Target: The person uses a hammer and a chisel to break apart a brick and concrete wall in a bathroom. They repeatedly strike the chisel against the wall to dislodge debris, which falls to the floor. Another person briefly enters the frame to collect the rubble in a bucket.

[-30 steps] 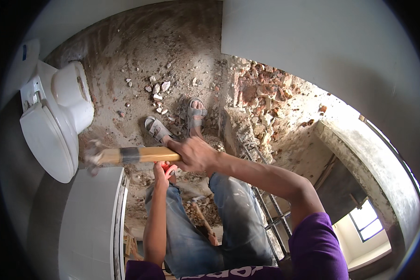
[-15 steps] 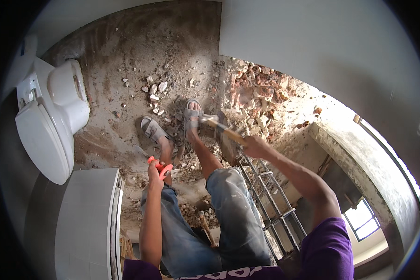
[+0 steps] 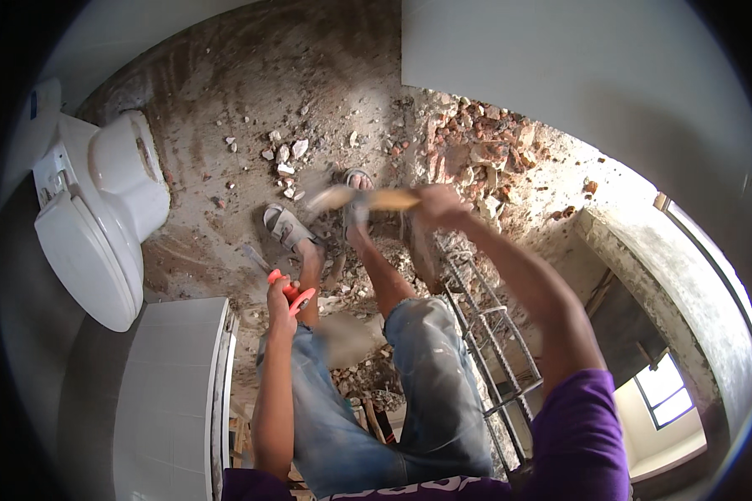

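Observation:
My left hand (image 3: 281, 302) is closed round the orange-red hand guard of a chisel (image 3: 303, 301). Its metal blade points up and to the left, over the dusty floor. In my right hand (image 3: 439, 207) is a hammer (image 3: 391, 199), gripped by its wooden handle. The hammer head is smeared by motion and sits above and to the right of the chisel, apart from it. Behind the hammer, my sandalled feet (image 3: 287, 227) stand among rubble. A blurred greyish patch (image 3: 347, 338) shows between my knees; I cannot tell what it is.
A white toilet (image 3: 100, 225) stands at the left, above a low white-tiled wall (image 3: 171, 376). Broken brick and mortar (image 3: 493, 154) cover the upper right floor. A steel rebar cage (image 3: 493, 359) rises beside my right knee. Loose stones (image 3: 284, 154) lie beyond my feet.
My right hand has swung the hammer up and left, and its handle now lies almost level. The chisel stays in my left hand. The view has shifted slightly, and a blurred patch has appeared between my knees.

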A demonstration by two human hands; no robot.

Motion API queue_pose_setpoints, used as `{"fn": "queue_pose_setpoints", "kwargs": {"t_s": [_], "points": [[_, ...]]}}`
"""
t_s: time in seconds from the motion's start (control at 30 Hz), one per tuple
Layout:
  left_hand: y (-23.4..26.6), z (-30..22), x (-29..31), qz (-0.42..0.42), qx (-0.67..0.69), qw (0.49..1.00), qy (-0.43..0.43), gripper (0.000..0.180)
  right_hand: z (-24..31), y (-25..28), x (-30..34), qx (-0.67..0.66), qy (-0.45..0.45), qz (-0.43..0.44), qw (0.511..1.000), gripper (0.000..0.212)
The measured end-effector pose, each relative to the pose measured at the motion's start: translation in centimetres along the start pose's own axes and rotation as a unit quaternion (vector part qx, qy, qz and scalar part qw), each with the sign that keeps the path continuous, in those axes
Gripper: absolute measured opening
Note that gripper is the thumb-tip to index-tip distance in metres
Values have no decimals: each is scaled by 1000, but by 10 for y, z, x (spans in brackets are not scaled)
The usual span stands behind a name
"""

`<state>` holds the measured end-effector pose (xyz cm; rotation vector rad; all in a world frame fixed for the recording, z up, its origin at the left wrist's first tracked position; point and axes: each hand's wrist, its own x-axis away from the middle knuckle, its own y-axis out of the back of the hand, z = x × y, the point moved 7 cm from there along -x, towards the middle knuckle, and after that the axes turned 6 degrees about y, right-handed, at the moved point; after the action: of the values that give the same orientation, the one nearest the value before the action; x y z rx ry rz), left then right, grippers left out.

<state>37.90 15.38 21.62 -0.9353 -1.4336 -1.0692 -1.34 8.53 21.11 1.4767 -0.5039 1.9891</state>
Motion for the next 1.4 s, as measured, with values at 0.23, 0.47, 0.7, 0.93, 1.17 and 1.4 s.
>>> {"fn": "queue_pose_setpoints", "kwargs": {"t_s": [0.23, 0.47, 0.7, 0.93, 1.17, 1.4], "points": [[7, 8, 5, -20, 43, 999, 24, 21, -186, 10, 83, 118, -103, -140, 978, 21], [16, 17, -13, -32, 41, 998, 31, 21, 64, -1, 129, -70, 194, -83, 975, 29], [1, 19, -7, -18, 10, 1000, 12, 23, 259, 20, 103, 13, 593, -288, 752, 45], [-5, 0, -1, 7, -18, 1000, 11, 20, -30, 61, -4, 164, -15, -110, 980, 42], [3, 19, 4, 7, 10, 999, 39, 18, -56, -23, 25, 57, 23, -72, 996, 20], [10, 34, -9, 8, -8, 1000, 14, 19, 210, -19, 111, -42, 462, -92, 881, 51]]}}
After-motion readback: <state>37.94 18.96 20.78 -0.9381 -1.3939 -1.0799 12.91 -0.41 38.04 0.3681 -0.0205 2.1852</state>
